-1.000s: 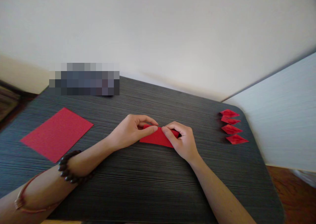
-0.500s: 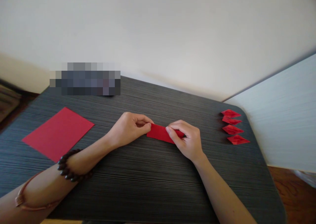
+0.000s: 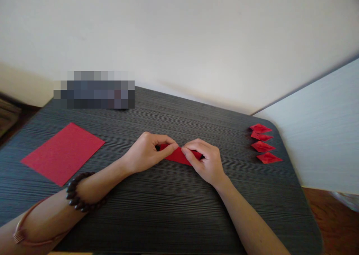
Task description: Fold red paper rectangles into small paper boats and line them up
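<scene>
The left hand (image 3: 151, 152) and right hand (image 3: 204, 159) meet nearly tip to tip, each in a pinch, with only a narrow gap between the two grips. On the left, the thumb (image 3: 168, 150) lies nearest the body and the index finger (image 3: 164, 138) arches just beyond it, the knuckles raised behind the pinch. The right hand mirrors this, its thumb slanting up to the grip and its fingers curled beyond. Both wrists sit nearer the body than the pinches; the left forearm (image 3: 105, 184) reaches in from the grip's lower left, the right forearm (image 3: 246, 217) from its lower right.
</scene>
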A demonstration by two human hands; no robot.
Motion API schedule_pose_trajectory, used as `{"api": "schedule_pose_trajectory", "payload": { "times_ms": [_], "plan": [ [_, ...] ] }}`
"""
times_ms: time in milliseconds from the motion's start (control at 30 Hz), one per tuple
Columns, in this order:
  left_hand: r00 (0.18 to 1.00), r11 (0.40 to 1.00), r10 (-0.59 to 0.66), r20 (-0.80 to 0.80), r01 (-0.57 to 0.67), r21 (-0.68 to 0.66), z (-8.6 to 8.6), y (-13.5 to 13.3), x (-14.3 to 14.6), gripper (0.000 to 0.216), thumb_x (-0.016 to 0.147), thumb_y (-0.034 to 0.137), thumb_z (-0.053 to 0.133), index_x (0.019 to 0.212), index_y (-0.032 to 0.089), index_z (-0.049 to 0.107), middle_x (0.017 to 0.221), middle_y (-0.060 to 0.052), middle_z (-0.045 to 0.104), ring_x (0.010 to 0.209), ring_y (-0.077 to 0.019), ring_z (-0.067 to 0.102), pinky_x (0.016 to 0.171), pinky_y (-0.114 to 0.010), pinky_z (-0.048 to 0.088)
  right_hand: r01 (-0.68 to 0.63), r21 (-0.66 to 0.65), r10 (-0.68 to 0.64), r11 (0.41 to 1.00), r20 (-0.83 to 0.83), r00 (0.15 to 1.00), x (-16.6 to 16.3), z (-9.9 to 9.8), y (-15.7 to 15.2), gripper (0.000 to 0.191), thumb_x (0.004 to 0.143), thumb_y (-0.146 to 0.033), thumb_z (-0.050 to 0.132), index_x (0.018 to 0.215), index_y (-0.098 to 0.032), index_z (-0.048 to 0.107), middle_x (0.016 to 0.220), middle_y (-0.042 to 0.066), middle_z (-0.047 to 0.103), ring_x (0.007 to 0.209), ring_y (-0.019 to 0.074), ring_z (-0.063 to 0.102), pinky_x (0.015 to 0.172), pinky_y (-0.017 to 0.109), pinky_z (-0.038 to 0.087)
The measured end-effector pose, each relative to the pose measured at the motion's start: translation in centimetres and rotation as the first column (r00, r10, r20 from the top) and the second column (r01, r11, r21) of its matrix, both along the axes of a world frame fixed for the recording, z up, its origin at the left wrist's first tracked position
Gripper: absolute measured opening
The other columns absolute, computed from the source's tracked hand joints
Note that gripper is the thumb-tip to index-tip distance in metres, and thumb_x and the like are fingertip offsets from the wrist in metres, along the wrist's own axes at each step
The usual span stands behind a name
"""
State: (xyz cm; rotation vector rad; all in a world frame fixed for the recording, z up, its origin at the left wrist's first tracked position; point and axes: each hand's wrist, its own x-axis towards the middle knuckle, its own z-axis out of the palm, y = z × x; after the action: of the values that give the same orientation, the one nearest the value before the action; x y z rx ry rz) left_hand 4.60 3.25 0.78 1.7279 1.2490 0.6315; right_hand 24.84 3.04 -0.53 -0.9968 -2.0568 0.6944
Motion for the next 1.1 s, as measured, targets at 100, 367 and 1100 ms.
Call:
{"api": "schedule_pose_trajectory", "payload": {
  "times_ms": [100, 367, 1100],
  "plan": [
    [0.999, 0.999, 0.048, -0.001, -0.048, 0.02, -0.1, 0.2, -0.1, 0.026, 0.086, 0.04, 0.053, 0.088, 0.021, 0.071, 0.083, 0.003, 0.073, 0.076, -0.0156, 0.065, 0.067, -0.023, 0.046, 0.032, -0.014, -0.032, 0.999, 0.014, 0.999, 0.5, 0.1, 0.3, 0.014, 0.088, -0.022, 0.056, 0.077, -0.017, 0.065, 0.079, 0.004, 0.069, 0.073, 0.0139, 0.063, 0.071, 0.028, 0.049],
    [0.989, 0.988, 0.145, -0.007, -0.145, 0.051, -0.2, 0.7, -0.5, 0.031, 0.087, 0.042, 0.052, 0.086, 0.018, 0.071, 0.081, 0.001, 0.073, 0.075, -0.0172, 0.065, 0.065, -0.023, 0.047, 0.138, -0.088, -0.135, 0.986, 0.038, 0.99, 2.2, -0.2, 1.3, 0.027, 0.09, -0.029, 0.053, 0.069, -0.018, 0.067, 0.066, 0.001, 0.068, 0.06, 0.0122, 0.062, 0.061, 0.026, 0.046],
    [0.989, 0.992, 0.105, -0.105, -0.097, 0.084, -0.1, 0.0, 0.2, 0.022, 0.081, 0.033, 0.055, 0.081, 0.019, 0.072, 0.067, 0.003, 0.07, 0.06, -0.0125, 0.061, 0.056, -0.02, 0.044, 0.074, 0.055, -0.08, 0.996, 0.103, 0.992, 1.0, 0.0, 0.4, 0.015, 0.087, -0.024, 0.054, 0.077, -0.02, 0.064, 0.071, 0.0, 0.068, 0.062, 0.0125, 0.059, 0.062, 0.027, 0.045]
  ]
}}
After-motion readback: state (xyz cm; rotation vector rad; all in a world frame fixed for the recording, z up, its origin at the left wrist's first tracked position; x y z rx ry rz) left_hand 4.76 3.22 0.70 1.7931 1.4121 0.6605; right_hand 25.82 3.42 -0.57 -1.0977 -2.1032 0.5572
